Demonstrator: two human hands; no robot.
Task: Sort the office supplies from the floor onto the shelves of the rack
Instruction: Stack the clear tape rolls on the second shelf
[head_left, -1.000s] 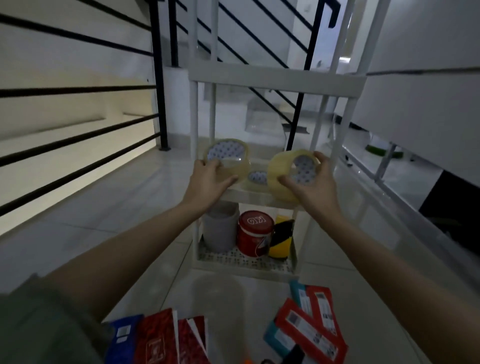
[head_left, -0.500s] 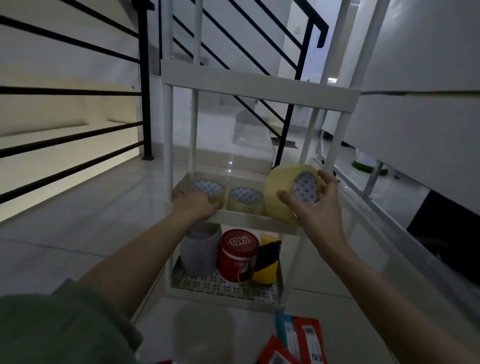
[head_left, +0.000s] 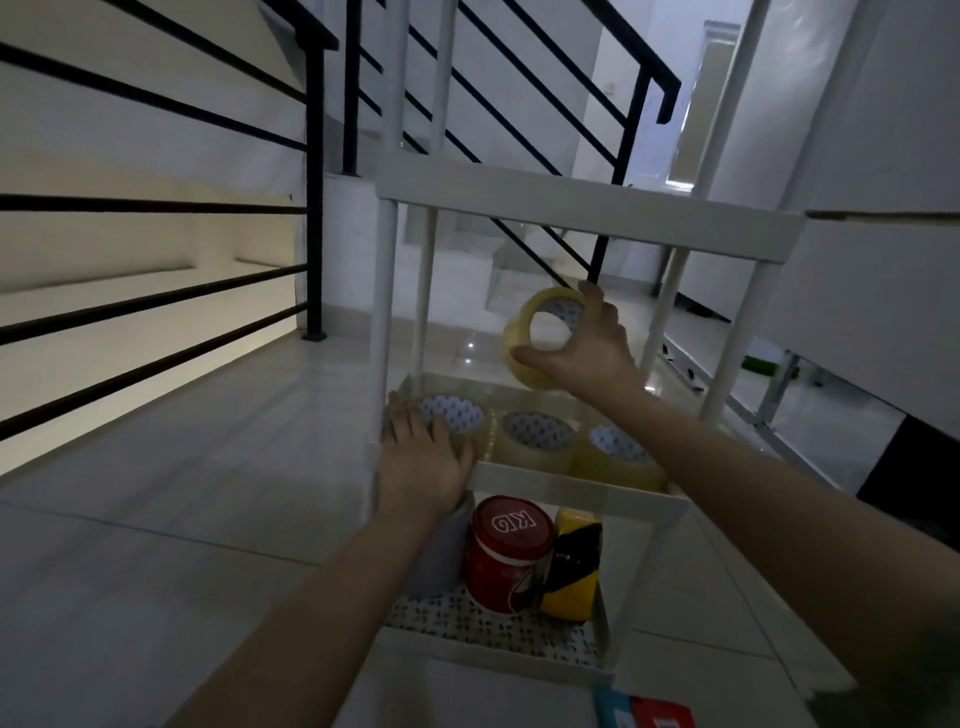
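The right hand (head_left: 587, 353) holds a tape roll (head_left: 535, 335) up in the air, fingers wrapped around it, above the middle shelf (head_left: 571, 480) of the rack (head_left: 587, 213). The left hand (head_left: 421, 462) lies open and flat on another roll (head_left: 457, 421) sitting on that shelf.

Two bare forearms are seen reaching in from the bottom of the view, each ending in a bare hand. No sleeve is seen along either forearm within the frame. The left hand (head_left: 421, 462) is shown from the back, with short, unpainted nails visible on the fingers. The right hand (head_left: 592, 348) is also seen from the back, its thumb and fingers distinct. No rings, watch or bracelets are visible on either wrist. Finer detail is lost in the dim light.
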